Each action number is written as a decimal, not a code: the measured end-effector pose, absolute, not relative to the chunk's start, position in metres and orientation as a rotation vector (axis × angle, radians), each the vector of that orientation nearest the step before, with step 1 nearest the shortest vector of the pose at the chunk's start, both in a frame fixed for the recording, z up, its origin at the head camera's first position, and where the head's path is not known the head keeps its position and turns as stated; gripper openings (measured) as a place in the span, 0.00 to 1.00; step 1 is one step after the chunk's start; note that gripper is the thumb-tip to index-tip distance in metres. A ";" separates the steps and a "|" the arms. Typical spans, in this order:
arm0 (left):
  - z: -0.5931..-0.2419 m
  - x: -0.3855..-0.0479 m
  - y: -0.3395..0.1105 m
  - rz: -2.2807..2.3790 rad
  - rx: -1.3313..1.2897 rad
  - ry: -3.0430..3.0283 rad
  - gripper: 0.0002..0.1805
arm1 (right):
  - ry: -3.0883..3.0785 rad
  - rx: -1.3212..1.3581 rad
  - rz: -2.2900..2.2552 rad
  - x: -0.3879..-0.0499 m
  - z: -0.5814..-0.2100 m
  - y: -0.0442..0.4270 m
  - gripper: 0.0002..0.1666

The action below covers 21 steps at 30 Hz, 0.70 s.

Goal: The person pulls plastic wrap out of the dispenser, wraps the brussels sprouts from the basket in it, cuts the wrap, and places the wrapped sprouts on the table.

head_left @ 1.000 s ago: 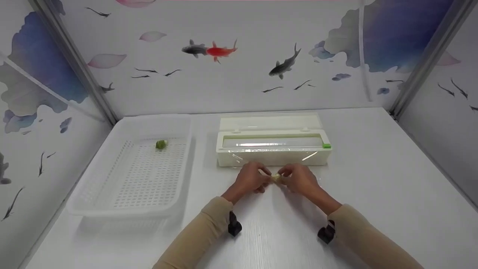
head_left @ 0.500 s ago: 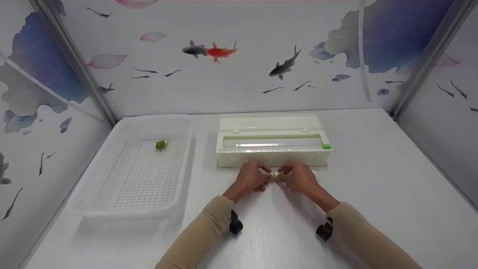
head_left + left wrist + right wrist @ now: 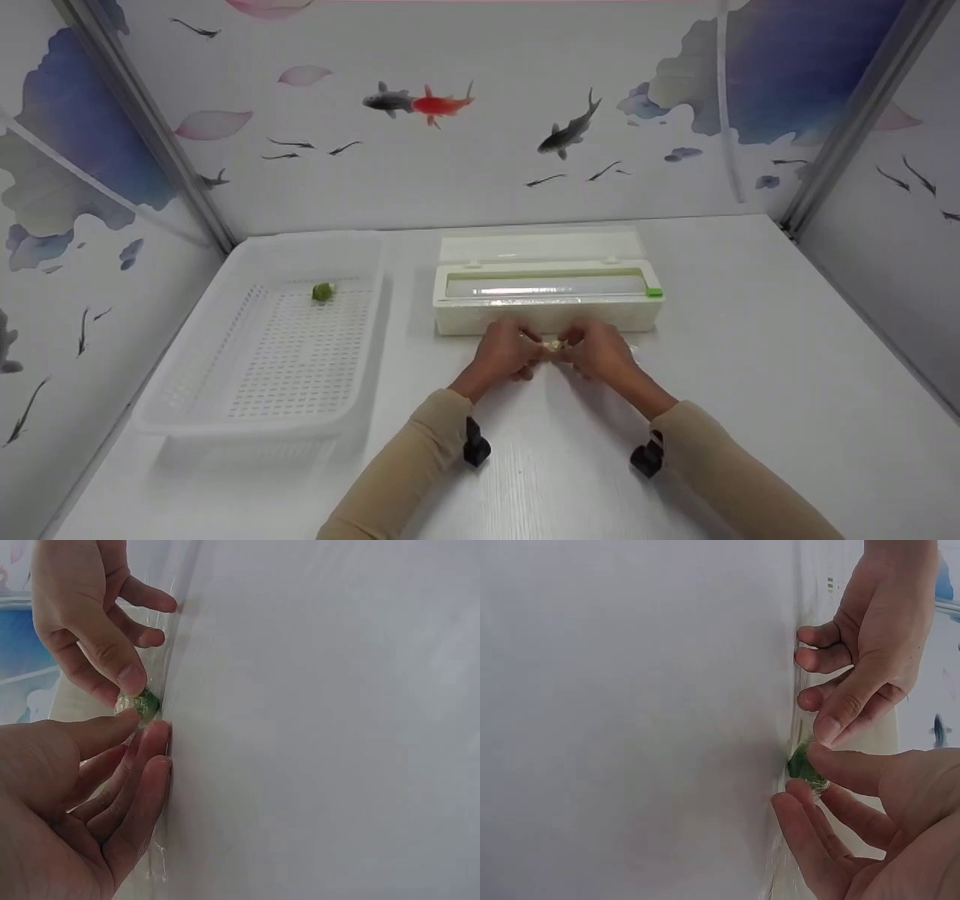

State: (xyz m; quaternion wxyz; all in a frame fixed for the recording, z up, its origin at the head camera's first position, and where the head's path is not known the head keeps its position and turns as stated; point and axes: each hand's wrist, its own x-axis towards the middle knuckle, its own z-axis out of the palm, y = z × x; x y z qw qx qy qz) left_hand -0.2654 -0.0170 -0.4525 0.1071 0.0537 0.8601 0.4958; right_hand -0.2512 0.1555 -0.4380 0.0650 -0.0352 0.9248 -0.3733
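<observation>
green piece (image 3: 142, 706): between the hands, just in front of the wrap box (image 3: 547, 318), which stands toward the table's (image 3: 750, 360) far edge.
left hand (image 3: 504, 352): thumb and fingers pinching the piece.
right hand (image 3: 601, 352): thumb and fingertips pinching its other side.
feel: probably light and fairly firm; the clear film (image 3: 778, 862) looks slick, likely to cling or tear.
grip spot: opposite sides, fingertips only, seems best.
head view: alone shows the basket (image 3: 247, 429) at the table's far left corner, a second green piece (image 3: 323, 292) inside.
wrist views: reveal gloss on the pinched piece, too small to read from the head.
</observation>
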 end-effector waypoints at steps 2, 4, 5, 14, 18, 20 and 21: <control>-0.453 -0.266 -0.016 1.493 0.150 2.524 0.04 | 2.800 -0.111 -1.118 -0.252 -0.438 0.156 0.13; -0.454 -0.267 -0.016 1.511 0.150 2.523 0.03 | 2.817 -0.125 -1.095 -0.253 -0.437 0.156 0.14; -0.454 -0.268 -0.016 1.514 0.156 2.528 0.03 | 2.821 -0.126 -1.089 -0.254 -0.437 0.157 0.14; -0.455 -0.270 -0.016 1.523 0.174 2.556 0.03 | 2.811 -0.074 -1.061 -0.258 -0.435 0.156 0.14; -0.456 -0.270 -0.016 1.516 0.176 2.573 0.03 | 2.785 -0.064 -1.119 -0.258 -0.435 0.155 0.12; -0.456 -0.270 -0.016 1.511 0.176 2.587 0.03 | 2.766 -0.064 -1.158 -0.259 -0.435 0.155 0.12; -0.456 -0.270 -0.016 1.510 0.178 2.590 0.04 | 2.756 -0.065 -1.177 -0.259 -0.436 0.155 0.11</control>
